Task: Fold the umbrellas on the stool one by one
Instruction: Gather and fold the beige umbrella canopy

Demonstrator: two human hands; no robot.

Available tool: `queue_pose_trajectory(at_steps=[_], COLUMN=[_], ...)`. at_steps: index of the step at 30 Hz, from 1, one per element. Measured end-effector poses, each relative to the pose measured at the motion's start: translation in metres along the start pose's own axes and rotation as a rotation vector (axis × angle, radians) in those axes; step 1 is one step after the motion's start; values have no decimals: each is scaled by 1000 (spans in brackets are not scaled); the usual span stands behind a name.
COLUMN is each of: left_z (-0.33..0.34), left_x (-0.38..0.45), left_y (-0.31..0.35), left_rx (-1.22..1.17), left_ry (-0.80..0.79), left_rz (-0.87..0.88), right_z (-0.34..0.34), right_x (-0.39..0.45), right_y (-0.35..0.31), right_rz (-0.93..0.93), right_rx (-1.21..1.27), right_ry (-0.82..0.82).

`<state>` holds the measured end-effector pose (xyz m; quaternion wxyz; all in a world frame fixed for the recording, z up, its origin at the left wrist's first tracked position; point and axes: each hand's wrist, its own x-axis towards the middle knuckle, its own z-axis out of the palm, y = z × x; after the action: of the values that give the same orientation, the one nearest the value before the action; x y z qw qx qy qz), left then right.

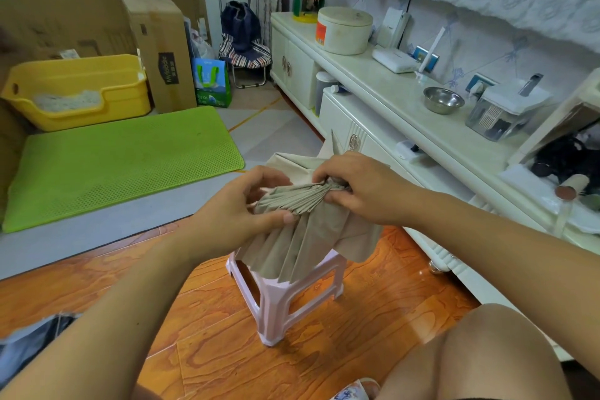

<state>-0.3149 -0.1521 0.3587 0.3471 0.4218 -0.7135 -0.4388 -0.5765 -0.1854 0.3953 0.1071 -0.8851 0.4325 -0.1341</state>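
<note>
Beige umbrella (305,214) is held up just above the pink stool (279,299) — part of the canopy gathered into tight pleats between both hands, the rest hanging loose in fanned folds that drape over the stool's top. Left hand (237,211) curls round the near end of the bundle, thumb pressed along the pleats; right hand (354,188) pinches the bunched fabric at the far end, fingers tucked in, prob. around the shaft, tho the shaft itself is hidden. No strap visible, and can't tell if other umbrellas sit under the cloth. Risks, judging from here: the loose lower panels aren't caught yet, so twisting now would likely wrap them unevenly & leave a lumpy roll; if the left thumb eases off, the gathered pleats could spring open — fabric looks stiff-creased, wants to fan out. Hanging cloth may also snag on the stool edge as it turns. White counter (406,97) stands to the right, well apart.
</note>
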Motion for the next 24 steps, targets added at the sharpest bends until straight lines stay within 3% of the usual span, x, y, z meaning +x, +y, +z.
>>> queue_pose_trajectory(at_steps=[5, 9, 14, 19, 24], left_z=[-8, -10, -17, -9, 0], left_x=[-7, -6, -2, 7, 11], left_y=[3, 5, -5, -3, -7], left_rx=[190, 253, 248, -99, 31], left_ry=[111, 183, 83, -7, -179], left_rz=[88, 34, -22, -142, -76], right_z=[0, -1, 1, 3, 0], right_x=[2, 3, 2, -2, -4], right_y=[0, -2, -2, -6, -1], right_rz=[-25, -60, -89, -100, -41], right_rx=[-15, -23, -11, 35, 55], right_ry=[9, 40, 28, -10, -10])
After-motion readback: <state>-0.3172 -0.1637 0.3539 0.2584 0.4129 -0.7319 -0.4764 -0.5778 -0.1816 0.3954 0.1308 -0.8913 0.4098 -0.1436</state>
